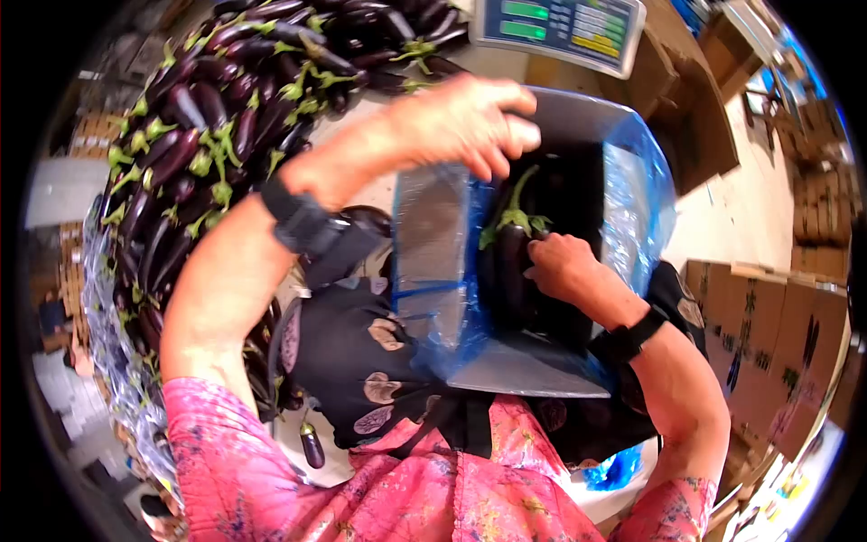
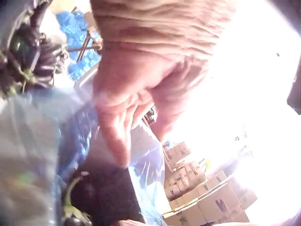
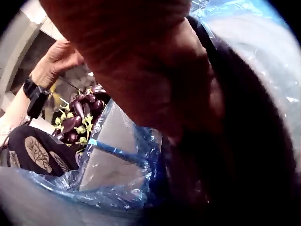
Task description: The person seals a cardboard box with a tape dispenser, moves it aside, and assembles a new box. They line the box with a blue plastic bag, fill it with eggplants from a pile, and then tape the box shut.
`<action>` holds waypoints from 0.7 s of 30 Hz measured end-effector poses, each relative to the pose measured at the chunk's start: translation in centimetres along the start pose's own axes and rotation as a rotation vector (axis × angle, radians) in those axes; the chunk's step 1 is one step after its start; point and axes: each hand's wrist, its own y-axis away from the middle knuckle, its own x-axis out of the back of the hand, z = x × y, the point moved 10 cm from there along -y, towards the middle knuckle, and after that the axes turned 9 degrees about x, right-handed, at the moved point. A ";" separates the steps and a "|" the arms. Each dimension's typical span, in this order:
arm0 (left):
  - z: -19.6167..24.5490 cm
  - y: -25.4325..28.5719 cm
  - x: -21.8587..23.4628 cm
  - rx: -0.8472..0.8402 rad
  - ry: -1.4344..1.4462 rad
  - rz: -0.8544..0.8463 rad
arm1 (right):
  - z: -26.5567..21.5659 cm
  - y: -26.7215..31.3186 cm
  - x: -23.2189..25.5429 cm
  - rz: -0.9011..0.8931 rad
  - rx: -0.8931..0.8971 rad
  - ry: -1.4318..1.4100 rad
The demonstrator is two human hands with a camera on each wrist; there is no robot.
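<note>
My left hand (image 1: 470, 122) hovers over the far left rim of a box (image 1: 546, 366) lined with blue plastic film (image 1: 456, 312). Its fingers are loosely bent and hold nothing; the left wrist view shows the same bare palm (image 2: 136, 89). Down inside the box, my right hand (image 1: 569, 271) has its fingers curled against the side of a dark purple eggplant (image 1: 513, 262) with a long green stem. That stem (image 2: 69, 195) also shows low in the left wrist view. Deep shadow hides the right fingertips in the right wrist view.
A large heap of eggplants (image 1: 208, 117) spreads along the left and far side. Beyond the box stands a scale (image 1: 560, 32) with lit green displays. Cardboard boxes (image 1: 759, 343) are stacked at the right, and a single eggplant (image 1: 312, 444) lies near my left side.
</note>
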 end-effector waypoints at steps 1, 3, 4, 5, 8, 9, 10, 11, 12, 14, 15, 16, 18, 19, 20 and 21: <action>1.5 3.0 3.1 -0.069 -0.055 0.157 | -0.2 -0.4 0.7 0.037 -0.029 0.000; 0.4 8.9 8.7 -0.069 -0.082 0.362 | -0.8 -0.5 2.4 0.241 0.006 -0.034; -1.9 11.5 11.2 -0.035 -0.049 0.437 | -0.7 -0.9 2.2 0.261 0.013 -0.078; -4.8 14.0 13.4 -0.005 -0.016 0.505 | -0.3 -1.5 1.8 0.319 0.038 -0.146; -19.2 20.6 16.8 0.158 0.250 0.653 | 1.0 -2.3 0.7 0.352 0.035 -0.324; -25.2 22.8 16.7 0.211 0.373 0.708 | 0.7 -2.1 1.2 0.387 0.047 -0.307; -30.7 24.9 15.8 0.310 0.452 0.772 | 1.4 -2.3 0.4 0.359 0.009 -0.383; -35.8 26.9 14.2 0.348 0.522 0.875 | 2.3 -2.4 -0.4 0.330 -0.032 -0.457; -42.0 28.3 12.5 0.421 0.561 0.879 | 2.7 -2.3 -0.6 0.325 -0.033 -0.426; -51.2 29.8 7.4 0.365 0.658 0.885 | 3.0 -2.4 -0.7 0.320 -0.016 -0.361; -53.9 30.7 4.4 0.340 0.723 0.902 | 2.5 -2.2 -0.2 0.369 0.012 -0.379; -58.1 31.4 1.4 0.385 0.892 0.936 | 2.6 -2.5 -0.2 0.337 0.001 -0.379; -60.2 33.8 -1.1 0.618 0.332 1.228 | 2.9 -2.6 -0.3 0.280 -0.042 -0.367; -59.0 34.7 -2.9 0.653 0.640 1.251 | 3.5 -2.8 -0.6 0.321 0.004 -0.363; -57.0 35.9 -2.8 0.697 0.495 1.296 | 3.8 -2.8 -0.6 0.327 -0.020 -0.349; -56.0 37.0 -2.6 0.742 0.345 1.332 | 3.2 -3.0 0.1 0.283 -0.018 -0.300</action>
